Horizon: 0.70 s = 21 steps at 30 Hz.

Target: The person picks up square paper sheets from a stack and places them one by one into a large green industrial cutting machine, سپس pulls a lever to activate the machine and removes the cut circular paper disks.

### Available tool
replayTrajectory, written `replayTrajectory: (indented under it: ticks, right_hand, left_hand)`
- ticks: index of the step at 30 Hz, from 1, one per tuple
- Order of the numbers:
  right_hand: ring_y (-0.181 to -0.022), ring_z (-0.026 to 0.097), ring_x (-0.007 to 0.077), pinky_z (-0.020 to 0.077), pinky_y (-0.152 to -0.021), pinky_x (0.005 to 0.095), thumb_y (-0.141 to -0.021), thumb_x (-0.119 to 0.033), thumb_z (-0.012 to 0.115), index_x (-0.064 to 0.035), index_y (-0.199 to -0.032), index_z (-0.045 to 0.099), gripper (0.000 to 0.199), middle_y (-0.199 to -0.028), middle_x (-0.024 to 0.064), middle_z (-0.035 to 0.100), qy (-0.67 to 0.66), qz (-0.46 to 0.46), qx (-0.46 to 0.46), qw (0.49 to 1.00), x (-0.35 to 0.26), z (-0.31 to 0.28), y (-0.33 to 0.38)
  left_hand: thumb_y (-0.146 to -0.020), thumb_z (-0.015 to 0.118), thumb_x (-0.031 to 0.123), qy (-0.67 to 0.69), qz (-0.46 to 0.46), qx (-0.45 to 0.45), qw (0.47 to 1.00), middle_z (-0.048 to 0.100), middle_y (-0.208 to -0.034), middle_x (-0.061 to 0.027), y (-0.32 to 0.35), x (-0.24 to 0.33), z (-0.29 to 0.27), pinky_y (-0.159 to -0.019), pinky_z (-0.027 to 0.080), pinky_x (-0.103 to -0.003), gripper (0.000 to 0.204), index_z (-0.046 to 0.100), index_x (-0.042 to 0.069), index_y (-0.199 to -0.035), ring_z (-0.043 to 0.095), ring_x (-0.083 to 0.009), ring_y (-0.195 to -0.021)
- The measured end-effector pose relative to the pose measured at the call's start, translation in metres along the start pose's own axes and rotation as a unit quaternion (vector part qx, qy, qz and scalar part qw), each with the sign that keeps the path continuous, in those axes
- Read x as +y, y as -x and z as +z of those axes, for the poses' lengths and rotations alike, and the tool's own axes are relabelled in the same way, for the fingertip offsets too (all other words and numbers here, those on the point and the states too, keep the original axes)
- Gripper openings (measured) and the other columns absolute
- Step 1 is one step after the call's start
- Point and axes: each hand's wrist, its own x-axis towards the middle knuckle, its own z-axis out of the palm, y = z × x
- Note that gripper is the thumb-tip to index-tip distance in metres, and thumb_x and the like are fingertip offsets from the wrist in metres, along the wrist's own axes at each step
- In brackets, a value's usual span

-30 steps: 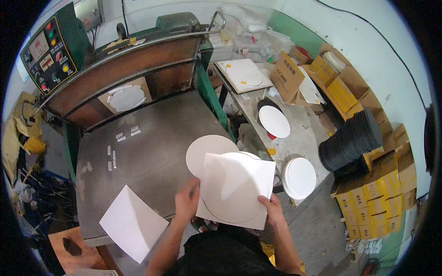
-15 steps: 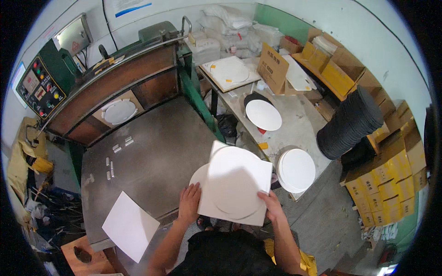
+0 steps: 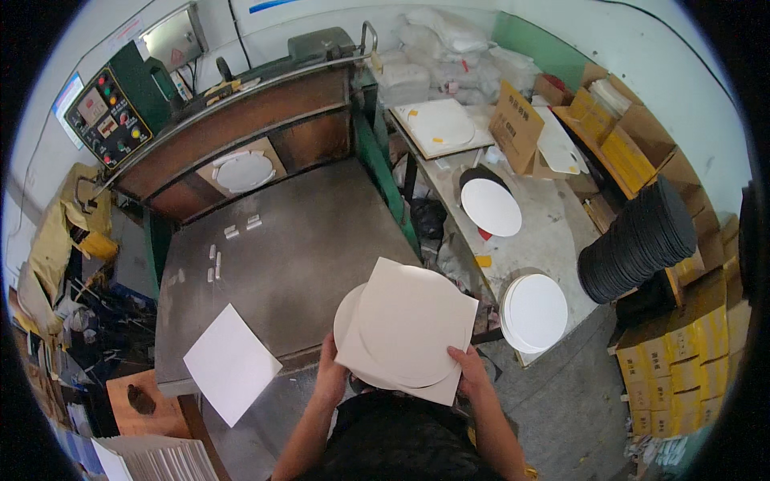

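In front of my body, near the front edge of the metal bed, I hold a white square sheet (image 3: pixel 401 321) with a round cut line in it. A white round disc (image 3: pixel 346 314) sticks out from under its left side. My left hand (image 3: pixel 330 373) grips the left edge of these pieces, its fingers mostly hidden. My right hand (image 3: pixel 472 370) pinches the sheet's lower right edge, thumb on top. To the left, another plain white square sheet (image 3: pixel 233 365) overhangs the bed's front edge.
The press bed (image 3: pixel 281 256) bears several small metal strips (image 3: pixel 218 264). On the right table (image 3: pixel 553 220) are a white disc stack (image 3: pixel 536 313), another white disc (image 3: pixel 491 207) and a cardboard box (image 3: pixel 515 128). Tall black discs (image 3: pixel 638 240) and taped cartons (image 3: pixel 674 361) stand farther right. A sheet stack (image 3: pixel 164 461) is lower left.
The square sheet has turned and tilted in my hands. My left hand has gone from lying over the disc to gripping the edge. The whole view has shifted.
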Motion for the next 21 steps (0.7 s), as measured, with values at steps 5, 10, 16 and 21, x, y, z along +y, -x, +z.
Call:
replayTrajectory:
  ticks: [5,10,16,21]
  right_hand:
    - [-0.099,0.064,0.0237,0.0532,-0.086,0.0385,-0.085,-0.008,0.068,0.0011,-0.124,0.05,0.044,-0.116,0.0127,0.062,0.031,-0.036,0.006,0.999,0.009,-0.002,0.02]
    - [-0.098,0.063,0.0259,0.0513,-0.085,0.0386,-0.084,-0.016,0.071,0.0025,-0.123,0.05,0.048,-0.112,0.0162,0.063,0.191,-0.146,0.067,0.968,0.01,0.009,0.038]
    - [-0.092,0.063,0.0212,0.0506,-0.081,0.0362,-0.085,-0.019,0.071,0.0017,-0.118,0.056,0.042,-0.105,0.0136,0.065,0.309,-0.234,0.133,0.912,-0.003,0.035,0.061]
    - [-0.077,0.06,0.0129,0.0494,-0.069,0.0278,-0.093,-0.015,0.063,-0.0014,-0.106,0.062,0.02,-0.09,0.0057,0.065,0.077,-0.165,0.162,0.97,-0.025,0.019,0.063]
  left_hand:
    - [-0.092,0.058,0.037,0.225,-0.233,-0.07,0.944,0.046,-0.142,-0.0099,0.012,0.002,0.012,-0.108,0.035,-0.046,0.059,0.041,0.009,-0.141,0.042,-0.027,-0.131]
    - [-0.091,0.061,0.028,0.238,-0.243,-0.178,0.923,0.047,-0.142,-0.0085,0.004,-0.008,-0.012,-0.107,0.036,-0.046,0.058,0.041,0.011,-0.142,0.042,-0.0272,-0.13]
    - [-0.083,0.073,0.014,0.058,-0.144,-0.128,0.98,0.046,-0.14,-0.0124,-0.008,-0.018,0.016,-0.103,0.042,-0.045,0.071,0.037,0.008,-0.143,0.044,-0.027,-0.128]
    - [-0.086,0.069,0.01,-0.212,-0.112,-0.118,0.964,0.064,-0.113,-0.0119,-0.03,-0.001,0.02,-0.083,0.052,-0.036,0.043,0.054,0.001,-0.126,0.062,-0.0225,-0.101]
